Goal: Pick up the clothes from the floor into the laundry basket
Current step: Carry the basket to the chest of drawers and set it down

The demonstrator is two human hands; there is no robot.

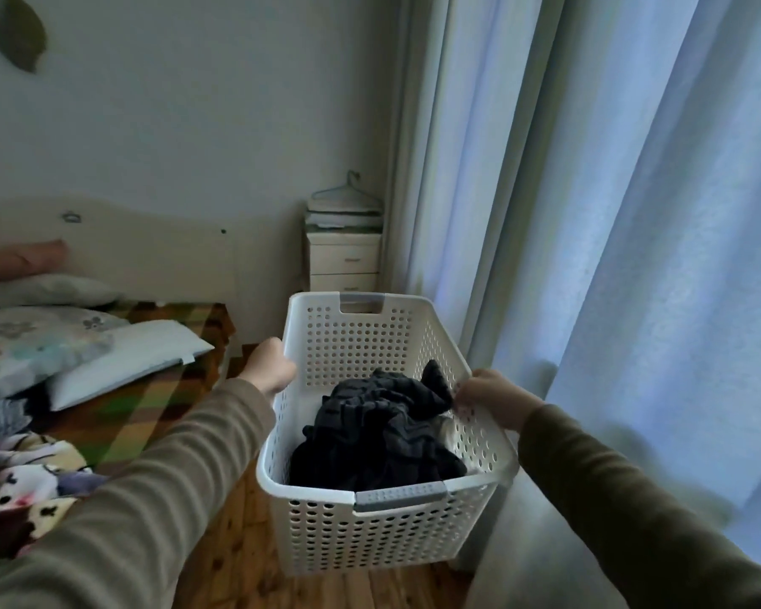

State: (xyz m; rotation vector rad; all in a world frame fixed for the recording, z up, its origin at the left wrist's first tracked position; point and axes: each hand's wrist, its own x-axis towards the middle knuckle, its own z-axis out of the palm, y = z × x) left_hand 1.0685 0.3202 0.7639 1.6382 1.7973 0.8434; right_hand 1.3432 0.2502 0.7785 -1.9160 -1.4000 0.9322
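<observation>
A white perforated laundry basket [370, 534] with grey handle grips fills the middle of the view, above the wooden floor. Dark grey and black clothes [378, 432] lie crumpled inside it. My left hand [270, 364] is closed around the basket's left rim. My right hand [493, 400] is closed around its right rim. Both arms wear olive long sleeves. No clothes show on the visible strip of floor.
A bed [119, 410] with pillows and a patterned blanket runs along the left. A small white drawer unit [343, 261] with a hanger on top stands in the far corner. Long pale curtains [611, 257] hang on the right, reaching the wooden floor [238, 560].
</observation>
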